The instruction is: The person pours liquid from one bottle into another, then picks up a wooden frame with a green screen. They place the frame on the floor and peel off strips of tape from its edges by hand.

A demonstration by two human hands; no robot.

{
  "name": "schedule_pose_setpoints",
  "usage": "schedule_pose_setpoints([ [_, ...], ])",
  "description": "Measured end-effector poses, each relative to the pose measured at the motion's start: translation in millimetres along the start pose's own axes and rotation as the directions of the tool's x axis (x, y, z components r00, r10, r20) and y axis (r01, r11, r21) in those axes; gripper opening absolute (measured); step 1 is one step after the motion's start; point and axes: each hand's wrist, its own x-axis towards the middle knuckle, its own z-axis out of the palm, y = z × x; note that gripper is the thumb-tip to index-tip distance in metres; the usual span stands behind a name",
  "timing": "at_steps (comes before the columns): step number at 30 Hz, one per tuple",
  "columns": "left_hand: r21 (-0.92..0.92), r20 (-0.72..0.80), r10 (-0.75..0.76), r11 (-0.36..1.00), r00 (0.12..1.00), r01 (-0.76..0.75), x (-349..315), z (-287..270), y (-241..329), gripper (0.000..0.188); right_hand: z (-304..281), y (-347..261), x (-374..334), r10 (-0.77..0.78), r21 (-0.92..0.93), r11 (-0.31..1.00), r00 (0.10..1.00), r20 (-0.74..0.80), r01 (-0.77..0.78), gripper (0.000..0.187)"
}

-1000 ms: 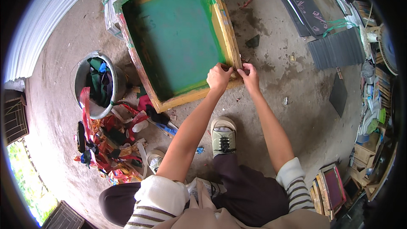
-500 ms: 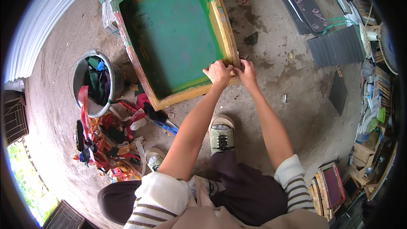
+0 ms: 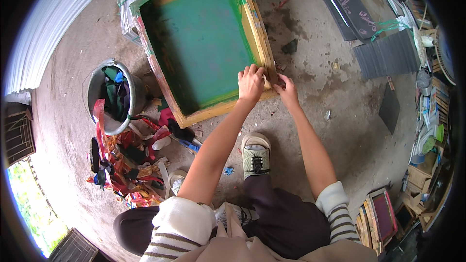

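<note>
A screen printing frame (image 3: 259, 34) of worn, paint-stained wood, with green mesh (image 3: 204, 43), lies ahead of me, slightly turned. At its near right corner, my left hand (image 3: 251, 86) bends over the rim, fingers curled and closed on the wood. Just outside the same corner, my right hand (image 3: 287, 91) pinches at the frame's outer edge with thumb and fingertips. Whether a small piece is between the fingers of either hand is too small to tell. Beneath the frame's far left side shows a strapped stack of pale sheets (image 3: 130, 22).
A metal bucket (image 3: 116, 127) with dark cloth stands left, beside a heap of red and dark scraps (image 3: 128, 165). My shoe (image 3: 256, 157) is near the frame. Grey sheets (image 3: 386, 54) lie at right; a fan (image 3: 444, 58) and crowded shelves (image 3: 434, 131) line the right edge.
My left hand has turned, its fingers now curled higher over the rim. My right hand has moved slightly down and right. A small blue scrap on the floor has come into view beside my left forearm.
</note>
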Motion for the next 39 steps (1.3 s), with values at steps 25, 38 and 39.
schedule_pose_setpoints([
  [25,0.098,-0.049,0.46,0.885,0.886,-0.454,15.2,-22.3,-44.1,0.012,13.5,-17.1,-12.3,-0.083,-0.137,0.989,0.986,-0.147,0.062,0.052],
  [38,-0.224,-0.033,0.307,0.925,0.951,-0.306,-14.5,-7.8,-22.0,0.047,14.0,-11.7,-13.9,-0.091,-0.135,0.988,0.987,-0.133,0.073,0.053],
  [39,-0.268,-0.04,0.211,0.939,0.977,-0.214,-15.7,-8.1,-20.4,0.043,14.5,-13.5,-14.4,-0.094,-0.135,0.988,0.986,-0.14,0.075,0.053],
])
